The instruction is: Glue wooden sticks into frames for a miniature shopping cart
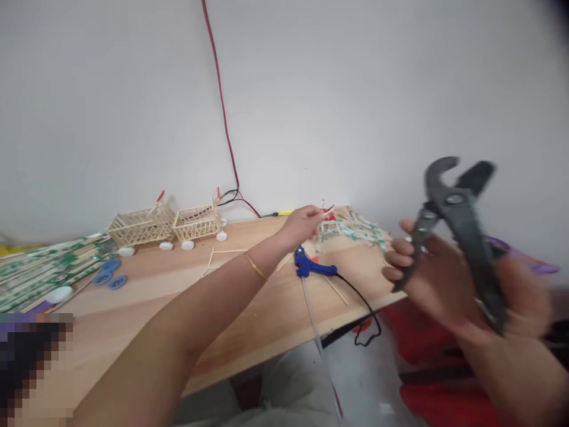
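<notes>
In my right hand [444,284] is a pair of dark pruning shears [462,213], raised at the right with the blades parted; my fingers wrap round the handles. My left hand [304,224] reaches far over the table, its fingers pinched on a thin stick [328,212] that shows only at its end. Just below that hand a blue glue gun [313,265] lies on the wood, a long clear glue stick [313,317] running out of it past the table edge. Several thin wooden sticks [336,290] lie close to the glue gun.
Two small stick-built carts, a larger cart [142,227] and a smaller cart [198,224], stand at the back left of the table [249,314]. Packaged sticks [53,270] and blue discs [102,277] lie left. Torn wrappers [355,231] are spread at the right end. A black cord [362,299] hangs over the edge.
</notes>
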`<action>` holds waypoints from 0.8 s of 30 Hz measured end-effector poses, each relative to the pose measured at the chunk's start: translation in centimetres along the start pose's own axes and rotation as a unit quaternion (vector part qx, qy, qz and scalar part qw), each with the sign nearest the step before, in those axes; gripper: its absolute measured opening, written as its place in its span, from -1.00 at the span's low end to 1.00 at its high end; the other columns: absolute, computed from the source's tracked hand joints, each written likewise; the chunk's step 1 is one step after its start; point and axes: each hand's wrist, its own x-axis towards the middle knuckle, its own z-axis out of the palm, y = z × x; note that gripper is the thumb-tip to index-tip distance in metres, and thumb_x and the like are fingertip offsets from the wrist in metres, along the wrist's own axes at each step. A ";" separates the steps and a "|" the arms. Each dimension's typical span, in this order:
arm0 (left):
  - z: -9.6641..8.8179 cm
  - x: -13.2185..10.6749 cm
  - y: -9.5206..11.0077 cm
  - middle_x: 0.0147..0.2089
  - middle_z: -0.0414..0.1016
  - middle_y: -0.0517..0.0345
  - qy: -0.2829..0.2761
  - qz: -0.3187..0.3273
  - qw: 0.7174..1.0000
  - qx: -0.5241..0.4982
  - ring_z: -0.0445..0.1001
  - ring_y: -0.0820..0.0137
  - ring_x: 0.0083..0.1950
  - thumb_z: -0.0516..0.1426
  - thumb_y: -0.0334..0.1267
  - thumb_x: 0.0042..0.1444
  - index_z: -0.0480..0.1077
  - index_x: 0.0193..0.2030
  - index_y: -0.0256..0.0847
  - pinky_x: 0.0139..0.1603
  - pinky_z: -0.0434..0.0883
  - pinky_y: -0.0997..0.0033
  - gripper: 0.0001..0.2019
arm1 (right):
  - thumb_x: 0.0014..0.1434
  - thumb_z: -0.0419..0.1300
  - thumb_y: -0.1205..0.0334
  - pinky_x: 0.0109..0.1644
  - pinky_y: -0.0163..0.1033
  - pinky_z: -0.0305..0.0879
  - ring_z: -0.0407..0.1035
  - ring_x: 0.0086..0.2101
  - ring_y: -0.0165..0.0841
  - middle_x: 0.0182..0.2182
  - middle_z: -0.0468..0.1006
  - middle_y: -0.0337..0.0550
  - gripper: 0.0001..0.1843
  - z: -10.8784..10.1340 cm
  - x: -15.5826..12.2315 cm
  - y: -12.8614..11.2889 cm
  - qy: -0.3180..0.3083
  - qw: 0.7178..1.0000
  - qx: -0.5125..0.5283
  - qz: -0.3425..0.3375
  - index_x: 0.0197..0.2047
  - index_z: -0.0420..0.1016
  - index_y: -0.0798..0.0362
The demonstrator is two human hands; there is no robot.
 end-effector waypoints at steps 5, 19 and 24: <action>-2.6 -3.5 1.2 -0.36 0.38 0.16 -0.051 -0.066 0.990 -0.116 0.34 0.53 -0.37 0.23 -0.26 -0.07 0.36 -0.40 -0.28 -0.37 0.26 0.53 -0.84 | 0.13 -0.17 -0.16 -0.05 0.11 0.27 0.30 -0.08 -0.11 -0.10 0.38 -0.05 -0.41 5.9 2.9 -1.0 -0.022 0.998 0.066 0.012 0.19 0.18 -0.21; -10.6 -17.9 -0.8 -0.43 0.29 0.26 0.124 -0.066 0.920 -0.367 0.04 0.68 -0.57 0.20 -0.27 0.04 0.31 -0.37 -0.29 -0.53 0.12 0.62 -0.84 | 0.02 0.17 0.29 0.16 0.05 0.11 0.17 0.09 -0.10 0.10 0.28 -0.09 -0.31 13.1 5.5 1.9 -0.196 0.931 -0.277 -0.135 0.22 0.09 -0.14; -11.0 -18.4 -0.7 -0.43 0.29 0.25 0.137 -0.036 0.922 -0.359 0.05 0.67 -0.56 0.17 -0.27 0.07 0.31 -0.38 -0.29 -0.50 0.12 0.61 -0.86 | -0.07 0.13 0.41 0.06 0.00 0.20 0.22 0.01 -0.15 0.01 0.34 -0.12 -0.29 15.8 6.0 2.0 -0.237 0.908 -0.312 -0.149 0.18 0.12 -0.14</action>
